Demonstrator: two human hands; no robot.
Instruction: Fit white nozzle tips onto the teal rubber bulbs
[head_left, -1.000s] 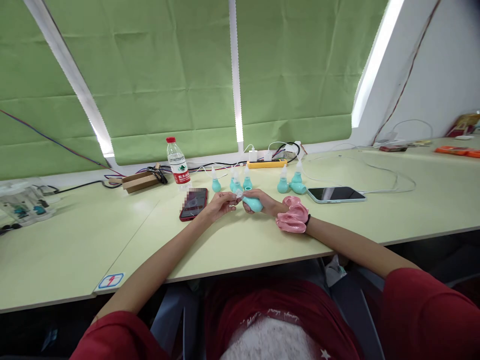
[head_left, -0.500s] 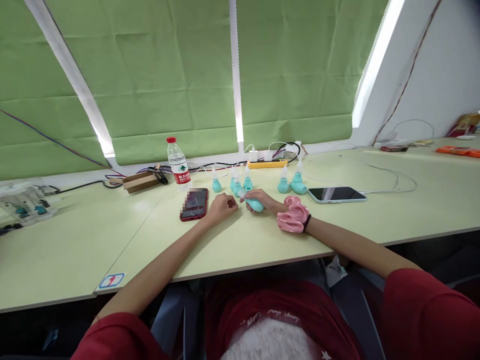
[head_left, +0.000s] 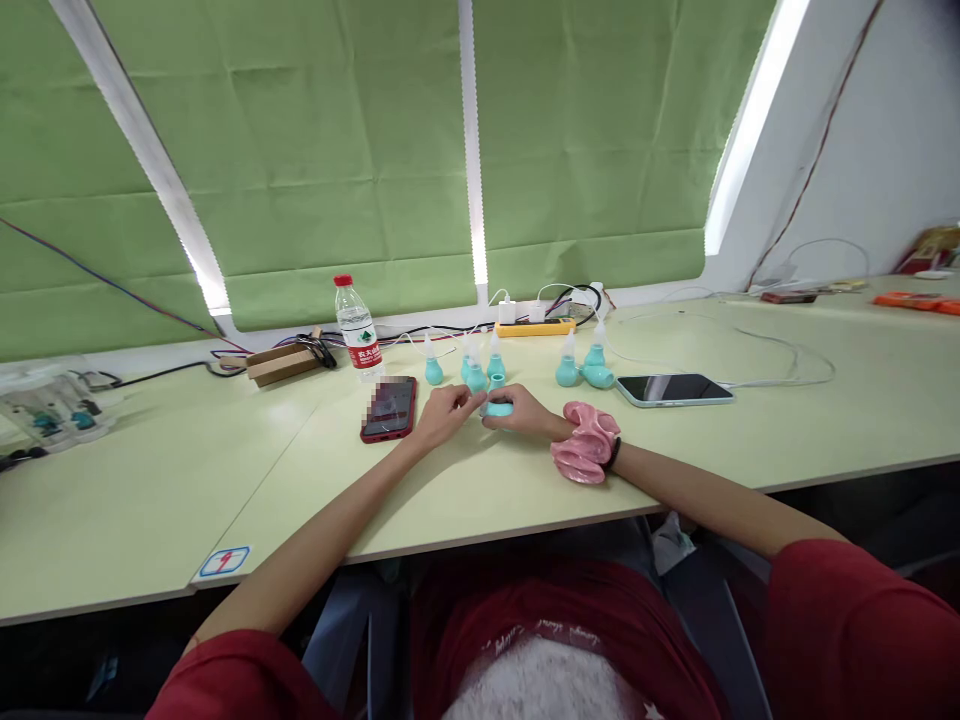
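My right hand (head_left: 519,412), with a pink scrunchie (head_left: 586,442) on its wrist, is closed around a teal rubber bulb (head_left: 498,408) just above the table. My left hand (head_left: 444,412) meets it from the left, fingers pinched near the bulb's end; what they pinch is too small to make out. A small teal ring (head_left: 497,380) lies just behind the hands. Behind them stand several teal bulbs with clear tips (head_left: 433,366), and one teal bulb (head_left: 598,376) lies on its side.
A red phone (head_left: 388,407) lies left of my hands, a second phone (head_left: 673,388) on a cable to the right. A water bottle (head_left: 357,330), a yellow power strip (head_left: 533,326), a wooden block (head_left: 277,364) and cables line the back edge. A clear box (head_left: 45,405) sits far left.
My left hand drew back from the bulb half a second ago and has now returned to it. My right hand has lowered and turned the bulb toward the table.
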